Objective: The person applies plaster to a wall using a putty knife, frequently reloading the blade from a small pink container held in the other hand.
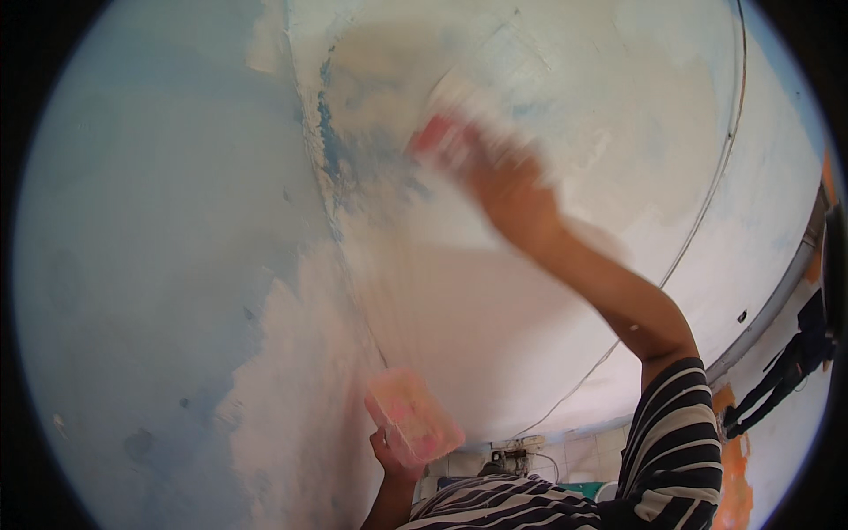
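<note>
My right hand [517,184] is raised against the patchy wall [601,115], closed round a flat tool with a red part [442,140] and a pale edge. Motion smears both the hand and the tool, so its exact kind is unclear. Lower down, my left hand [385,452] grips the side of a pink, translucent plastic tub [415,413], held tilted near the wall corner. Its contents are hard to make out. Whitish filler-like patches [287,353] spread over the blue paint on both sides of the corner.
A thin cable [707,199] runs down the wall on the right. Rough, peeling blue paint [327,132] lines the corner. Below stand a white bucket [607,491] and a tiled wall [579,452]. Far right is a dark shape [791,358], a person or hanging clothes.
</note>
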The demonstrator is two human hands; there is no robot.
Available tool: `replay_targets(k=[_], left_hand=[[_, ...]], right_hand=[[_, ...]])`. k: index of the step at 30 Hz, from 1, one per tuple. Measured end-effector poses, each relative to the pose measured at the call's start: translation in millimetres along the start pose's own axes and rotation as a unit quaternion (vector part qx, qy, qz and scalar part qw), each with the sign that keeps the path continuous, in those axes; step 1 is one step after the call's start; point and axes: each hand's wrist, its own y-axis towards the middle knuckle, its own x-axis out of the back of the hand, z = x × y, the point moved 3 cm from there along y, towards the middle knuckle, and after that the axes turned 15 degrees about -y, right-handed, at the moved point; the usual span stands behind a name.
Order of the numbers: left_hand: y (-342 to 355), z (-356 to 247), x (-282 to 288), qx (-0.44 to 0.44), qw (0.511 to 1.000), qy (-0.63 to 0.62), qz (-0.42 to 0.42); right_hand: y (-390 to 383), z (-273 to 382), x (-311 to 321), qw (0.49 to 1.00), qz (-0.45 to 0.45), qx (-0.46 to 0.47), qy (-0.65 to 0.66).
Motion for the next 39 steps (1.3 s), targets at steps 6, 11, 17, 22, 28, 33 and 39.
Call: replay_targets(k=[6,11,17,22,28,33,39], left_hand=[[-1.9,0.5,1.1,-0.006,1.0,0.009,0.01],[-0.4,8.5,1.7,0.006,1.0,0.006,0.001],[-2.1,2.8,7.2,0.019,1.0,0.002,0.004],[-4.9,0.5,4.3,-0.008,0.999,0.029,-0.011],[-3.2,4.1,3.3,0.016,1.0,0.002,0.009],[1.5,3.0,10.7,0.025,1.0,-0.001,0.014],[-0.7,4.9,-7.7,-0.008,0.999,0.041,0.004]], right_hand=[[-37.9,59.2,53.2,0.861,0.205,0.15,0.44],[5.1,-85.9,-4.1,0.944,-0.021,-0.258,0.205],[-54.0,65.9,21.4,0.933,0.038,0.048,0.356],[-39.3,30.3,18.3,0.939,0.202,0.013,0.279],[-12.9,-70.6,-9.0,0.959,0.018,-0.248,0.133],[-83.1,85.5,46.8,0.925,0.031,0.051,0.376],[-43.1,-20.8,18.8,0.907,0.182,-0.076,0.371]])
